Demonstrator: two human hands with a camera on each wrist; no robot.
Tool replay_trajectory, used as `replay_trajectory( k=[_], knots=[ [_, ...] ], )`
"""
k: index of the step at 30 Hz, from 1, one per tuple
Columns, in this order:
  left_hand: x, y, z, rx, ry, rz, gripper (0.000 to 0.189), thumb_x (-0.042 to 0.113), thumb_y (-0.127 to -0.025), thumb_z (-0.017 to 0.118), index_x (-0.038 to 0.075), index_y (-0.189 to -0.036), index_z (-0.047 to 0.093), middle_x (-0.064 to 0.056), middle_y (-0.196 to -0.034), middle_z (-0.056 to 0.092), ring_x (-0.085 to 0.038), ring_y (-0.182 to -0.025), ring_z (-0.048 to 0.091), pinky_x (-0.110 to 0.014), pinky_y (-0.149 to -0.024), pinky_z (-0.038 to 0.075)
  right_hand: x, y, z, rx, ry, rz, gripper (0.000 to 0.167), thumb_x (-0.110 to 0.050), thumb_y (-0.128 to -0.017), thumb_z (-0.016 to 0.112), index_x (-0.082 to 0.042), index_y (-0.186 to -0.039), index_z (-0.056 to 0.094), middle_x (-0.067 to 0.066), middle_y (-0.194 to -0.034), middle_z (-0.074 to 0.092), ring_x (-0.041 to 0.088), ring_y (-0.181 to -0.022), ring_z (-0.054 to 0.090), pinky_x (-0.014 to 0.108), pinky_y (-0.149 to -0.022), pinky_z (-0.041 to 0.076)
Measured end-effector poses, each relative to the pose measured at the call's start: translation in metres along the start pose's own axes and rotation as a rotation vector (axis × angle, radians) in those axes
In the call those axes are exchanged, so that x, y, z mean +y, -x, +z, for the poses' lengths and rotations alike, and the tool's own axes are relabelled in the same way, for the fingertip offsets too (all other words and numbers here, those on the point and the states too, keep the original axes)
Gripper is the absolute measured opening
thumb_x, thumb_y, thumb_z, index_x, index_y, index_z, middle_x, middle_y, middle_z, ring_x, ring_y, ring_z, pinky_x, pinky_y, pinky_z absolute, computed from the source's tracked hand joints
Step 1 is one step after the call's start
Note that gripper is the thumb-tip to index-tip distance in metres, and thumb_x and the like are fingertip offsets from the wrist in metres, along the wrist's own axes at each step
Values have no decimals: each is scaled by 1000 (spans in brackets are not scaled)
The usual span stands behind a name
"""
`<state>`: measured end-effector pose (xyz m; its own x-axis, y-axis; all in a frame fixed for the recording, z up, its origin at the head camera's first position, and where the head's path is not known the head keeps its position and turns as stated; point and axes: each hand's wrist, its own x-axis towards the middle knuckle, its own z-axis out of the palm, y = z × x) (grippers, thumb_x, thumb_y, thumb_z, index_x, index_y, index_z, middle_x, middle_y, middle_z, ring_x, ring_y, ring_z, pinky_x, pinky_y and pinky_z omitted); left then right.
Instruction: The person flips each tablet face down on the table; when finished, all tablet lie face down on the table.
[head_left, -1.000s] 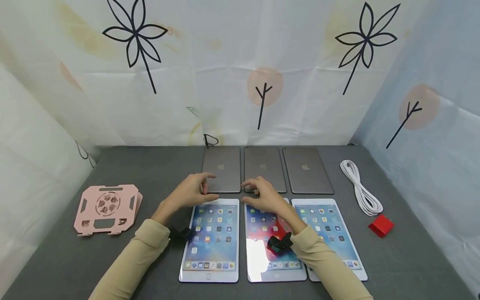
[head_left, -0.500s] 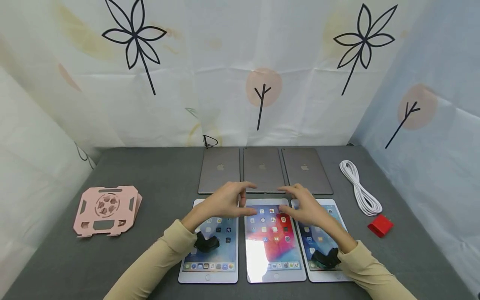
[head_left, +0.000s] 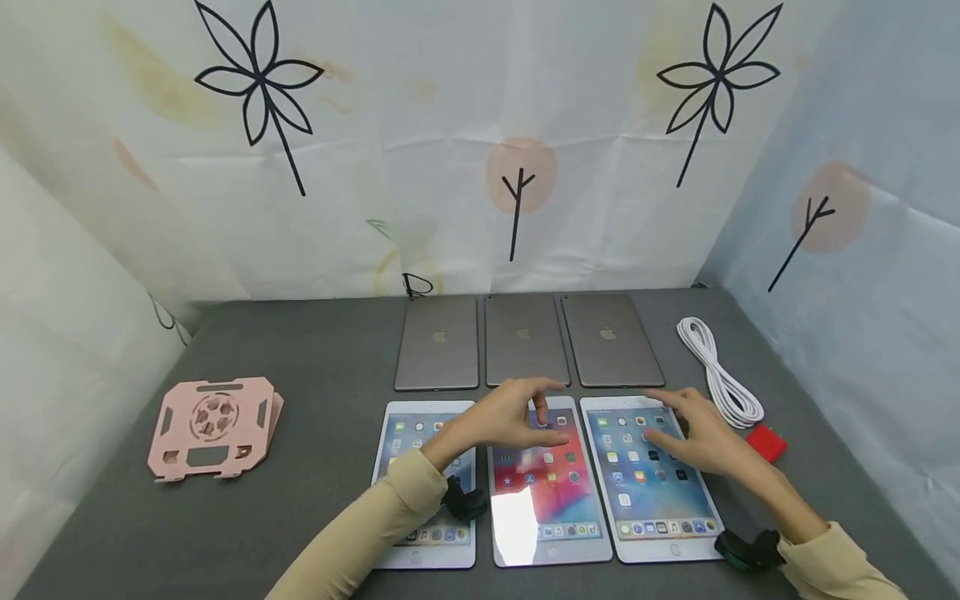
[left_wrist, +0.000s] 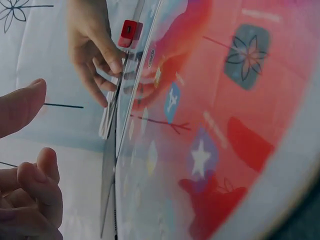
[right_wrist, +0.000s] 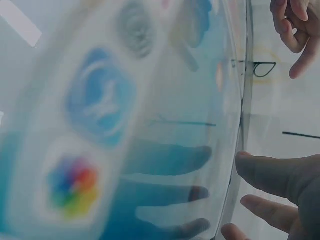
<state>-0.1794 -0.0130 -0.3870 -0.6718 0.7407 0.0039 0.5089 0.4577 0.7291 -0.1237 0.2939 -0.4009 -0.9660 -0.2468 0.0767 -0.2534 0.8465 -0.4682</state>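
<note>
Over the upper part of the middle tablet (head_left: pixel 551 508), with its red and blue lit screen, hovers my left hand (head_left: pixel 510 417), fingers loosely bent and holding nothing. My right hand (head_left: pixel 701 437) is spread above the right tablet (head_left: pixel 652 483), thumb and fingers apart with no object between them. The left tablet (head_left: pixel 423 558) lies partly hidden under my left forearm. All three have white frames and screens lit with app icons. In the left wrist view, my left fingers (left_wrist: pixel 42 185) stay beside the reflective screen (left_wrist: pixel 200 125); the right wrist view shows my right thumb (right_wrist: pixel 270 172) near the tablet's edge.
Behind stand three grey tablets (head_left: pixel 438 358) lying back up in a row. A pink stand (head_left: pixel 213 425) is at the left. A coiled white cable (head_left: pixel 723 383) and a red charger (head_left: pixel 767 442) lie at the right. Printed fabric walls (head_left: pixel 450 167) enclose the grey table (head_left: pixel 322 350).
Both hands have moved right: the left from the left tablet to over the middle one, the right from the middle tablet to over the right one. The tablets stay in place.
</note>
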Motion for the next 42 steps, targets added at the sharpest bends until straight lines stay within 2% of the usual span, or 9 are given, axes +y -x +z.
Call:
replay_trajectory(
  k=[7,12,15,17,20,22,27,33,42],
  knots=[
    [-5,-24,15,10,57,-35,70,30,-89,80,4,-148,51,-5,-91,65,-2,-46,42,-16,-55,40,12,5,-4,-70,10,93,78,-22,-86,82,18,-142,46,31,-114,54,23,-88,51,29,-69,42],
    [-6,-37,26,24,59,-84,72,32,-87,82,4,-147,53,2,-88,61,-2,-47,35,-15,-55,38,16,5,-5,-109,13,106,82,-25,-87,81,23,-142,42,32,-113,57,23,-86,56,34,-70,47],
    [-9,-41,32,41,27,-111,73,33,-85,85,4,-145,56,2,-89,62,-3,-52,35,-16,-57,37,18,5,-4,-115,14,101,83,-25,-87,81,24,-141,41,31,-114,57,23,-86,56,36,-72,48],
    [-10,-43,35,65,-16,-121,73,36,-82,87,7,-143,59,1,-95,65,-3,-60,42,-16,-62,40,18,5,-4,-113,14,97,83,-25,-88,80,24,-141,40,31,-114,57,22,-86,55,35,-71,47],
    [-9,-45,39,100,-125,-127,75,42,-79,88,11,-141,62,-1,-108,68,-5,-79,54,-16,-71,46,18,5,-4,-113,8,99,82,-24,-88,80,23,-142,41,31,-113,55,21,-86,51,32,-71,45],
    [-8,-47,42,111,-202,-132,78,48,-78,88,13,-142,61,-2,-115,66,-7,-90,55,-17,-74,47,18,5,-4,-115,6,105,81,-25,-89,80,22,-143,41,30,-112,55,21,-86,50,32,-71,44],
    [-3,-51,49,105,-306,-186,84,56,-74,87,18,-144,61,-4,-123,60,-8,-81,49,-20,-67,42,18,5,-2,-127,5,106,80,-25,-89,79,22,-142,42,24,-108,57,20,-86,50,31,-71,45],
    [-1,-54,53,126,-326,-224,82,58,-71,89,22,-141,64,-2,-126,62,-7,-80,50,-22,-70,44,19,5,-2,-131,-1,100,79,-24,-89,80,21,-141,43,19,-104,57,18,-86,50,27,-70,44],
    [1,-57,57,158,-321,-258,80,59,-69,90,25,-137,67,1,-127,64,-7,-84,55,-22,-71,47,24,4,-5,-182,-51,127,80,-24,-89,79,23,-141,41,22,-108,58,21,-88,57,29,-71,48]
  ],
)
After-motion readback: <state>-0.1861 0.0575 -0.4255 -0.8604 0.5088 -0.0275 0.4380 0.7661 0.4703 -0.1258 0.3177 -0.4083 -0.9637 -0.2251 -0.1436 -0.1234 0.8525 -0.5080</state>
